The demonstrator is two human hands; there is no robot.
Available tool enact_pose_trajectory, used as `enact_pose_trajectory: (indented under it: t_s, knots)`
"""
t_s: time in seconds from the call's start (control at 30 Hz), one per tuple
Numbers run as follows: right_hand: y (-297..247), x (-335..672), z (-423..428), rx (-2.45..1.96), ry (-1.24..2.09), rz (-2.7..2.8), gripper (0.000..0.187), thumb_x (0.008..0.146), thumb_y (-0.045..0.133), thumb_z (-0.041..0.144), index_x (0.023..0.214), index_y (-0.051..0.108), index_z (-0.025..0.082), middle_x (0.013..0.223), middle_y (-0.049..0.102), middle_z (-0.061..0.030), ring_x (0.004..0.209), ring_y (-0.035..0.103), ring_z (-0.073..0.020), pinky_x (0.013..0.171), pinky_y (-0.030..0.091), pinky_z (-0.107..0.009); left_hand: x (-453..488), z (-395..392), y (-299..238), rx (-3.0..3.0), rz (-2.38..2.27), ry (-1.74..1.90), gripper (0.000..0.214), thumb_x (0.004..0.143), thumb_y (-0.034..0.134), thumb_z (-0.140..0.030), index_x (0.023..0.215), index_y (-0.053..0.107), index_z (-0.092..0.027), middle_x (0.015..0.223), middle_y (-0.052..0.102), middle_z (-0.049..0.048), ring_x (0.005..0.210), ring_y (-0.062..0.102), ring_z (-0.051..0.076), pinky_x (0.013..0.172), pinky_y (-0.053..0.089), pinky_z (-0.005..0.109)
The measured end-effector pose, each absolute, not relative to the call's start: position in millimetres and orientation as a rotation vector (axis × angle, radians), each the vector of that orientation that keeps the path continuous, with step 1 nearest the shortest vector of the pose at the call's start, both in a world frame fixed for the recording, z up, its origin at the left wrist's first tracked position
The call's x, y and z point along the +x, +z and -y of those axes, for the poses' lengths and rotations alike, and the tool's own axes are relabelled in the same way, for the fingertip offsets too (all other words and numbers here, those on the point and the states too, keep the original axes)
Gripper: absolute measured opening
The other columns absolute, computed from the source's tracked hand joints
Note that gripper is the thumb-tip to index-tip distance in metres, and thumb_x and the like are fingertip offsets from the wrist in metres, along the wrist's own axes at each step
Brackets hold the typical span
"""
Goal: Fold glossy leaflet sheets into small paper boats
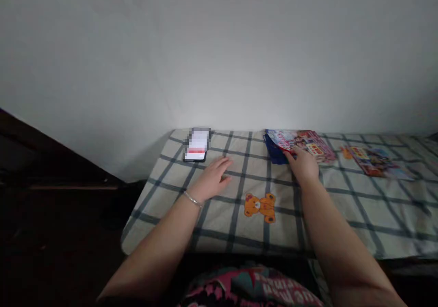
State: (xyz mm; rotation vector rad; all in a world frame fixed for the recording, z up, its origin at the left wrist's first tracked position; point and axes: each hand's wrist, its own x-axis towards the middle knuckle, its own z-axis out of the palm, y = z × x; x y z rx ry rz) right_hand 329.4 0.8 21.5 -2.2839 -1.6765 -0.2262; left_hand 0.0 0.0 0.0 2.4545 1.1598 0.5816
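My left hand (214, 178) lies flat on the checked cloth (359, 202), fingers stretched out, holding nothing; a thin bracelet circles its wrist. A phone (197, 144) with a lit screen lies just beyond it. My right hand (303, 165) rests on the near corner of a stack of colourful booklets (297, 143); its fingers touch the stack's edge, and whether they grip it is hidden.
Another colourful booklet (374, 161) lies further right on the cloth. An orange bear figure (260, 206) is printed on the cloth between my arms. A plain white wall rises behind the table. Dark floor and furniture fill the left side.
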Motion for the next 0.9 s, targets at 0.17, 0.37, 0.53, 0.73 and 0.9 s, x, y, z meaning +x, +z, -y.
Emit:
enact_pose_trajectory:
  t_s: [0.17,0.37,0.53,0.73,0.9]
  knots:
    - [35,310,13,-1.721,-0.31,1.915,0.024,0.092,0.057,0.04,0.09,0.072,0.021,0.093,0.074,-0.0083,0.086,0.066,-0.0244,0.069,0.044,-0.032,-2,-2,-5,2.393,-1.133,0.768,0.063,0.091,0.053,-0.022,0.15,0.029,-0.021,0.15,0.042,0.0137,0.14,0.04,0.025,0.118,0.034,0.048]
    - [23,280,22,-1.179,0.056,2.309,0.018,0.094,0.058,0.033,0.095,0.074,0.025,0.097,0.076,-0.0037,0.093,0.068,-0.0197,0.084,0.051,-0.032,-2,-3,-2,2.43,-1.103,0.887,0.074,0.088,0.061,-0.021,0.152,0.024,-0.024,0.153,0.037,0.0132,0.142,0.036,0.026,0.119,0.032,0.049]
    - [11,277,18,-1.038,0.404,2.335,0.017,0.093,0.059,0.031,0.098,0.075,0.026,0.099,0.077,-0.0032,0.094,0.07,-0.0195,0.086,0.054,-0.034,-2,-1,2,2.539,-1.075,0.78,0.063,0.082,0.07,-0.023,0.141,0.046,-0.023,0.151,0.039,0.0131,0.14,0.038,0.028,0.118,0.034,0.048]
    - [5,286,16,-1.049,0.796,2.126,0.019,0.087,0.066,0.04,0.091,0.078,0.026,0.092,0.078,-0.005,0.088,0.072,-0.0204,0.083,0.057,-0.034,-2,-2,4,2.666,-1.012,0.594,0.041,0.082,0.073,-0.024,0.121,0.064,-0.023,0.143,0.052,0.0093,0.138,0.042,0.028,0.115,0.036,0.049]
    - [10,292,21,-1.15,0.998,1.982,0.022,0.082,0.069,0.042,0.087,0.078,0.022,0.086,0.077,-0.006,0.078,0.071,-0.0198,0.073,0.056,-0.031,-1,-4,8,2.671,-0.915,0.565,0.025,0.085,0.07,-0.022,0.11,0.067,-0.022,0.125,0.066,0.0045,0.122,0.056,0.022,0.11,0.041,0.043]
